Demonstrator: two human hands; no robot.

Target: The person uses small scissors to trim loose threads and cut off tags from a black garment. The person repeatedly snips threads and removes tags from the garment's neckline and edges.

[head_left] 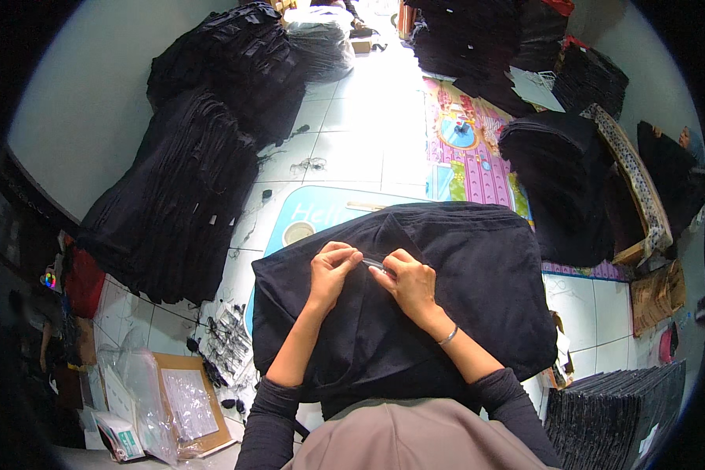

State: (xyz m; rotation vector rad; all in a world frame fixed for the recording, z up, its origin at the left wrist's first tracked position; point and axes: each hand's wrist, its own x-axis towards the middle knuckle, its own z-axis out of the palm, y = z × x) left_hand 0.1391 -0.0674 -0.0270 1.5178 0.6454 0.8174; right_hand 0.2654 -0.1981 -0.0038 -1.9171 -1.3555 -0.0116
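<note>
Black cloth pieces (462, 266) lie stacked in front of me, the top one creased and partly folded. Over the middle of the stack, my left hand (333, 270) has thumb and fingertips pinched together; whatever is between them is too small to make out. Close by on its right, my right hand (409, 283) is closed around a small silvery tool that looks like thread snips (375, 265). The tip of this tool points at my left fingertips. Most of its body is hidden in my right fingers.
A light-blue low table (309, 205) carries the stack, with a round container (298, 232) and a thin stick (366, 207). Tall black cloth piles stand at left (172, 188) and right (560, 180). Thread scraps (229, 345) litter the floor. Plastic-wrapped cardboard (188, 399) lies lower left.
</note>
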